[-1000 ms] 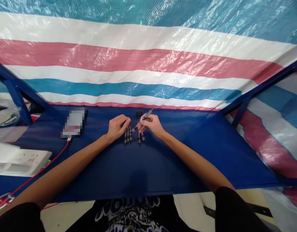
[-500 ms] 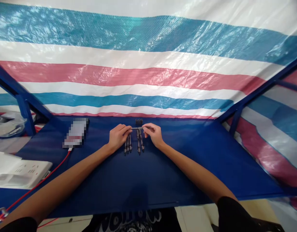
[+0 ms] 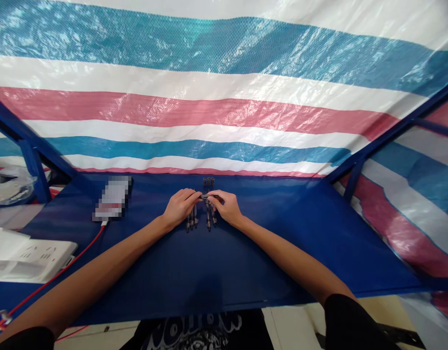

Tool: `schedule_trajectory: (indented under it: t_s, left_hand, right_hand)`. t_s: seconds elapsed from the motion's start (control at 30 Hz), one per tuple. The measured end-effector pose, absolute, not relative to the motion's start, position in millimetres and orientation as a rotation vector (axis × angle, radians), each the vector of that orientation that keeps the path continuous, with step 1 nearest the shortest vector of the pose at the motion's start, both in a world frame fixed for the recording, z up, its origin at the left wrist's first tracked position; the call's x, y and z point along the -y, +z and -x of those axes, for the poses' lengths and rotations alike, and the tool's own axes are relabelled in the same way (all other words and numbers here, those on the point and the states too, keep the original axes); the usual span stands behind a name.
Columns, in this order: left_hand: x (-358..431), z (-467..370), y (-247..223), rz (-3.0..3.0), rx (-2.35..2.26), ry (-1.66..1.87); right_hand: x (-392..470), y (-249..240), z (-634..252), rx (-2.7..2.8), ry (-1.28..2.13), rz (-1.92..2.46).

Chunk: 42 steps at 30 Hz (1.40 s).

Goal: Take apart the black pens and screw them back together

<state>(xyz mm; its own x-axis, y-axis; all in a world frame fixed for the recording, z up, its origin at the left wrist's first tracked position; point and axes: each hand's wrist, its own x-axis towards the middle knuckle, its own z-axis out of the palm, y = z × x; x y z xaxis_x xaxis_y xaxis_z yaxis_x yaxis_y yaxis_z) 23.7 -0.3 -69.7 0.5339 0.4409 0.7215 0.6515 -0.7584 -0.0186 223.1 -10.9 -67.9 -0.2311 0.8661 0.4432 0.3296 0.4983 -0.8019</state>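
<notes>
My left hand (image 3: 180, 206) and my right hand (image 3: 226, 206) meet almost fingertip to fingertip over the blue table. Between them is a thin dark pen-like piece (image 3: 205, 197), pinched at both ends; its details are too small to tell. Beneath and beside my left fingers, several slim dark pen-like parts (image 3: 192, 222) lie side by side. Two more such parts (image 3: 209, 221) lie near my right fingers, partly hidden by them. Just beyond the hands are three small dark cylindrical pieces (image 3: 209, 181) in a row.
A blurred phone-like device (image 3: 112, 198) with a red cable (image 3: 78, 257) lies at the left of the blue table (image 3: 246, 277). A white power strip (image 3: 45, 257) is at the far left. Striped sheeting (image 3: 209, 112) and blue frame bars (image 3: 377, 141) enclose the table.
My hands have come closer together, and less of the thin piece shows between them. My right fingers now cover more of the parts below. The view has shifted slightly.
</notes>
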Motion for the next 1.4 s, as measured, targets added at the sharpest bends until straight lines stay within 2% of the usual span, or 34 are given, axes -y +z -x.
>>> schedule_trajectory:
  t_s: [0.17,0.47,1.4]
  left_hand:
    - [4.5,-26.6,-67.7,2.431,0.943,-1.076]
    - [6.8,-28.7,-63.6,2.417,1.069,-1.108]
    - [6.2,-27.1,-65.3,2.47,1.082,-1.182]
  right_hand:
    - [13.0,-66.8,-222.7,1.821,0.627,1.023]
    - [12.5,-64.7,-223.9,1.75,0.684,1.064]
    - [12.9,-63.4,-223.9,1.761,0.7,1.049]
